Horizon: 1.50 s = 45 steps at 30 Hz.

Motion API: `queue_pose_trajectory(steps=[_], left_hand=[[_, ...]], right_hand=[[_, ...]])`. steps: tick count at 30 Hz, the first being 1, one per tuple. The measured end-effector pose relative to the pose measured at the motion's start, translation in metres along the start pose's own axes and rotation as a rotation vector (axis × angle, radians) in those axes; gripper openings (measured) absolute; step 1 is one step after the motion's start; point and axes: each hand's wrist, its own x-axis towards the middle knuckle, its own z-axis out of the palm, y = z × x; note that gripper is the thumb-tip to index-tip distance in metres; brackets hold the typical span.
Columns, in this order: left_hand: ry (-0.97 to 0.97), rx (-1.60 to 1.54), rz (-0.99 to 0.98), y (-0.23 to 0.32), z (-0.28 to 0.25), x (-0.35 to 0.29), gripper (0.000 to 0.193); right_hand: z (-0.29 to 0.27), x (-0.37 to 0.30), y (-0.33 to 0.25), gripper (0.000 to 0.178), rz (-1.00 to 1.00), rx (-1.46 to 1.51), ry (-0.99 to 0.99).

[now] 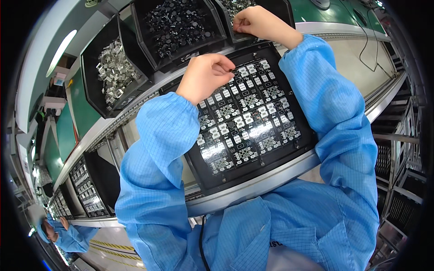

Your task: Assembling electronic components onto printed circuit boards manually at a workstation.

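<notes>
A black tray (pixel 210 183) lies before me, carrying a circuit board panel (pixel 244 131) divided into several repeated sections with white and metallic components. Over the panel's far left part is my left hand (pixel 205 77), thumb and fingers pinched together. Something tiny and dark shows at those fingertips, too small to name. My right hand (pixel 264 25) reaches to the near edge of a black bin of small metallic parts (pixel 239 5) at the far side. Its fingers are curled and closed, and what they hold, if anything, is hidden.
Left of that bin stand a bin of dark round components (pixel 174 27) and a bin of silver metal pieces (pixel 116 72). The tray rests on a metal-edged conveyor line (pixel 262 178). More loaded trays (pixel 86 185) sit further left, near another person (pixel 68 235). Cables (pixel 368 49) hang at right.
</notes>
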Motion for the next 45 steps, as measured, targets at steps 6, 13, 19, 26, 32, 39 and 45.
queue_pose_trajectory(steps=[6, 13, 19, 26, 32, 39, 45], left_hand=[[-0.062, -0.103, 0.035, -0.004, 0.003, 0.005, 0.014], [-0.007, 0.013, 0.135, -0.003, 0.007, 0.007, 0.017], [0.045, 0.455, 0.338, 0.0, 0.01, 0.009, 0.024], [0.005, 0.548, 0.389, 0.002, 0.008, 0.012, 0.025], [-0.045, 0.55, 0.271, 0.006, 0.008, 0.012, 0.032], [-0.051, 0.612, 0.357, -0.017, 0.019, 0.018, 0.024], [-0.068, 0.727, 0.5, -0.026, 0.027, 0.012, 0.02]], right_hand=[[-0.012, -0.013, -0.009, 0.01, -0.034, 0.065, 0.118], [-0.012, -0.016, -0.005, 0.017, -0.072, 0.09, 0.152], [-0.014, -0.011, -0.004, 0.019, -0.073, 0.066, -0.004], [-0.011, -0.014, 0.008, 0.016, -0.288, -0.089, 0.183], [-0.015, -0.02, 0.005, 0.013, -0.291, 0.155, 0.263], [-0.002, -0.017, 0.023, 0.012, 0.021, 0.174, 0.271], [-0.014, -0.033, 0.012, 0.011, -0.049, 0.26, 0.449]])
